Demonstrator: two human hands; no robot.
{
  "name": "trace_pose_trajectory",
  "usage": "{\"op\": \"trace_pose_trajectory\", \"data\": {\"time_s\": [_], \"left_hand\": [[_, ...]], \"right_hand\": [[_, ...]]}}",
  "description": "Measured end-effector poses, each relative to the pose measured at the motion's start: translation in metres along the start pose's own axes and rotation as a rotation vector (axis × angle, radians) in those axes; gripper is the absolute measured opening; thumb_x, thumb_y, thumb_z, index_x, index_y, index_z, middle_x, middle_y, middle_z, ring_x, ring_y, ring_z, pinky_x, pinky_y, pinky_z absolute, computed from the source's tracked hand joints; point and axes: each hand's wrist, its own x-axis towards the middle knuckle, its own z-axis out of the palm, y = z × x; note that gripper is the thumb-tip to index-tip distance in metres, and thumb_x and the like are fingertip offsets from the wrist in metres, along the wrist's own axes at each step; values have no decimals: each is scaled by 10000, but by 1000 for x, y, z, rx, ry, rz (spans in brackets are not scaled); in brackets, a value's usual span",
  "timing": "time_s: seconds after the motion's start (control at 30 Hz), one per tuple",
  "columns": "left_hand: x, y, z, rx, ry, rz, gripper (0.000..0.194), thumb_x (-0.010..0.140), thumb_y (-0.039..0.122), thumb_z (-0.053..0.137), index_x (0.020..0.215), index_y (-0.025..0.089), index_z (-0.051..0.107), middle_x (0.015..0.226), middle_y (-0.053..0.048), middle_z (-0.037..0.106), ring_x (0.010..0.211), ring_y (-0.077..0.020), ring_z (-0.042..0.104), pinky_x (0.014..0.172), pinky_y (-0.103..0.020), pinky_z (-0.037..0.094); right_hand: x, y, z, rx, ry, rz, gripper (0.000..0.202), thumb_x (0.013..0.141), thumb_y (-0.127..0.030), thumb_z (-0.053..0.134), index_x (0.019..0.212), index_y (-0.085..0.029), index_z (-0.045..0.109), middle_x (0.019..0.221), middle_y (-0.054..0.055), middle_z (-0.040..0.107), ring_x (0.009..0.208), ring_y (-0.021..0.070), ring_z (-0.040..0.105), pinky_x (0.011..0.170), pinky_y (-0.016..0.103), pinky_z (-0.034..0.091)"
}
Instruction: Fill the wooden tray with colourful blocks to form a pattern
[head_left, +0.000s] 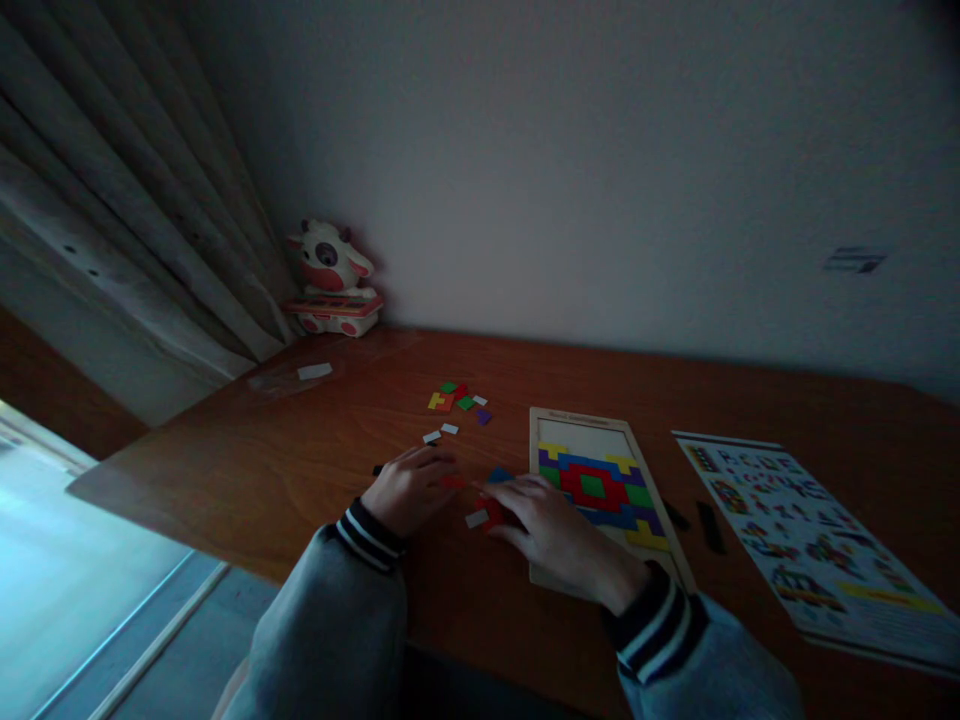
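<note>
My left hand (412, 488) is low over the table with its fingers curled at an orange-red puzzle piece (452, 482), which shows at the fingertips. To its right, my right hand (551, 525) reaches across the left side of the wooden puzzle board (534, 440), thumb and fingers apart. A red piece (492, 514) lies between that thumb and fingers, with a white piece (476, 519) beside it and a blue piece (499, 475) just above. Yellow, purple, green, red and blue pieces form a pattern in the board; its upper part is bare. My right hand hides the board's lower left.
Loose pieces, including a green piece (466, 403) and a purple piece (484, 416), lie behind my hands. A printed picture sheet (817, 540) and a black strip (710, 527) are at the right. A cow toy (330, 280) stands at the back left, near the curtain (135, 200).
</note>
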Motion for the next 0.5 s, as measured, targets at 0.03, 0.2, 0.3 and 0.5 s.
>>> {"op": "trace_pose_trajectory", "data": {"time_s": [0.03,0.2,0.3,0.5], "left_hand": [[2,0,-1,2,22,-3,162,922,296,608,971,203,731,1043,-73,723,929,-188,708,824,-307,608],[12,5,-6,-3,157,-35,158,898,311,654,987,201,725,1006,-64,737,885,-182,716,817,-310,608],[17,8,-9,10,238,-57,150,886,306,677,983,202,725,1002,-62,736,888,-178,714,825,-308,607],[27,22,-10,15,311,-75,117,880,285,692,963,209,725,1002,-48,731,888,-170,703,808,-311,611]], "right_hand": [[2,0,-1,-8,-7,16,527,872,-275,697,1370,-200,542,1254,103,679,1166,257,609,1031,446,452],[8,-5,-10,-87,-38,1,565,847,-320,722,1352,-134,548,1200,140,679,1135,275,615,1013,436,469],[8,-5,-16,-118,-52,-53,583,851,-295,706,1375,-116,524,1252,153,654,1130,268,621,1011,419,480],[-19,18,-39,-84,71,-6,613,855,-341,690,1411,-159,507,1375,161,593,1267,282,558,1065,448,465]]}}
